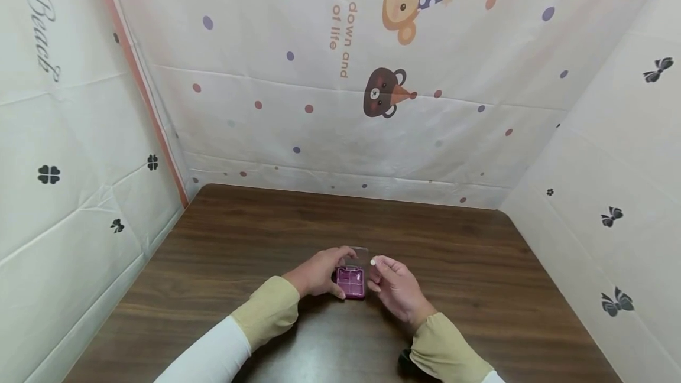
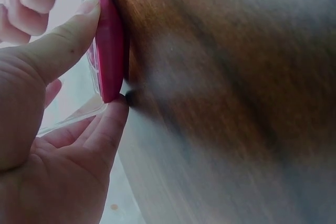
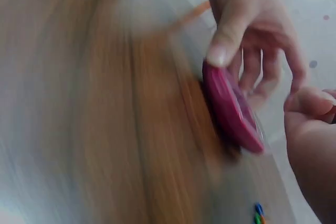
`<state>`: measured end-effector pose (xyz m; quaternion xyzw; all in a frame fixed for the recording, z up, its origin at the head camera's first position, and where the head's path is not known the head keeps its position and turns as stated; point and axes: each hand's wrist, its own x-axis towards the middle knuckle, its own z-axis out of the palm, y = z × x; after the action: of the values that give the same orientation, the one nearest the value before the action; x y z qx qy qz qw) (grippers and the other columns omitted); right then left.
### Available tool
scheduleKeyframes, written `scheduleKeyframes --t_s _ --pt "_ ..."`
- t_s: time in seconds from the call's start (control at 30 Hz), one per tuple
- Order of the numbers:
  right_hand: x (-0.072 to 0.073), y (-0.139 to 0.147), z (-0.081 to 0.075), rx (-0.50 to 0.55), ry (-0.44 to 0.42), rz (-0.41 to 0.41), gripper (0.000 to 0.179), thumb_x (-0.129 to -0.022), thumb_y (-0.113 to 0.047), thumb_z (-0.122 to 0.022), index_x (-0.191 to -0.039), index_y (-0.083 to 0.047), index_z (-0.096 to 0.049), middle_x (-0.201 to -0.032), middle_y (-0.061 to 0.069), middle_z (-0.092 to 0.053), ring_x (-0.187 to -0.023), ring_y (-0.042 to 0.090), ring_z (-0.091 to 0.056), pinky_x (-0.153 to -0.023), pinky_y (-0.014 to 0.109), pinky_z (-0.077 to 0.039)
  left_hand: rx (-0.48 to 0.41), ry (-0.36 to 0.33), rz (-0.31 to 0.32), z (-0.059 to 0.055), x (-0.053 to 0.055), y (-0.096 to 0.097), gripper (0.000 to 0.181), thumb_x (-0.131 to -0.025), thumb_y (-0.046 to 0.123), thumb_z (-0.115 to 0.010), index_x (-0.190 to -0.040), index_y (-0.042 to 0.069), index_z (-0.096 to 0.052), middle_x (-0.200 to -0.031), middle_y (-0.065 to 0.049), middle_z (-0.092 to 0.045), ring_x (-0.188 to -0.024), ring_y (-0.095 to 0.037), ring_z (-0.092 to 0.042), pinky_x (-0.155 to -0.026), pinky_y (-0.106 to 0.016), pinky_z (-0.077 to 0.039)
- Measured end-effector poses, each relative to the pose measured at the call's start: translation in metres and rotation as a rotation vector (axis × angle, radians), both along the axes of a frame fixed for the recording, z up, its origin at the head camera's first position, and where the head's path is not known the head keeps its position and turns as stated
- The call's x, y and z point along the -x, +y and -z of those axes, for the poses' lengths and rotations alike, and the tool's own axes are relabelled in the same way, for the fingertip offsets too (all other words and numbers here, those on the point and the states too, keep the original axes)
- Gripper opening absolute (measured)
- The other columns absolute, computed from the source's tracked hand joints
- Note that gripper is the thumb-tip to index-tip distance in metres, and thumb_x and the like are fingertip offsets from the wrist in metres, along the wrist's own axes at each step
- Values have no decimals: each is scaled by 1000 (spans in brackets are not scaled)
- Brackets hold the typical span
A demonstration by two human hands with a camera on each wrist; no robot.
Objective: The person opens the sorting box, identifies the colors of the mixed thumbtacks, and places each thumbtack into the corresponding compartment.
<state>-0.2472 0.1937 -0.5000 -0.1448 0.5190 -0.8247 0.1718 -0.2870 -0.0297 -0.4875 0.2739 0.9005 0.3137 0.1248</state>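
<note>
A small magenta pill box point(image 1: 350, 288) with several compartments has its clear lid point(image 1: 360, 252) raised at the far side. My left hand point(image 1: 321, 272) holds the box by its edges, its thumb point(image 2: 68, 38) on the near rim. Just right of the box is my right hand point(image 1: 398, 291), pinching a small round white tablet point(image 1: 373, 262) between thumb and fingertip. From the right wrist view, the pill box point(image 3: 231, 108) appears tilted, with the left thumb on one end. What lies inside the compartments is too small to tell.
The brown wood-grain table point(image 1: 239, 223) surrounds both hands. A black object point(image 1: 405, 362) lies partly under the right sleeve. Small blue, green and orange items point(image 3: 258, 213) show low in the right wrist view. Printed white sheets point(image 1: 255, 129) hang behind and at both sides.
</note>
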Motion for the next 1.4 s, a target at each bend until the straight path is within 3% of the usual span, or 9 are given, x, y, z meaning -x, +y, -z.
scheduleKeyframes --t_s 0.2,0.37,0.63,1.4 --pt "-7 -12 -5 324 11 -230 38 -114 -19 -25 -95 -15 -57 -84 -5 -37 -77 13 -27 -68 26 -20 4 44 25 -2 0 0 83 -68 21 -96 -138 21 -52 -121 -6 -66 -111 -20 -63 -98 -39 -52" --pt "-12 -19 -10 475 45 -364 44 -114 -20 -15 -104 -15 -58 -87 -4 -33 -79 13 -24 -71 26 -19 6 70 37 -1 0 0 81 -69 23 -96 -137 20 -52 -117 -5 -65 -106 -19 -62 -94 -37 -53" --pt "-17 -27 -17 537 84 -460 38 -114 -22 -23 -101 -18 -59 -86 -5 -28 -77 12 -23 -70 23 -21 -14 59 45 -3 0 0 80 -70 21 -96 -137 20 -53 -113 -4 -65 -101 -17 -61 -89 -35 -52" --pt "-29 -41 -37 596 156 -541 28 -112 -26 -37 -105 -20 -63 -86 -7 -28 -77 11 -27 -70 23 -23 -24 49 43 1 2 -1 77 -71 18 -96 -136 22 -54 -106 2 -62 -96 -14 -59 -88 -31 -51"
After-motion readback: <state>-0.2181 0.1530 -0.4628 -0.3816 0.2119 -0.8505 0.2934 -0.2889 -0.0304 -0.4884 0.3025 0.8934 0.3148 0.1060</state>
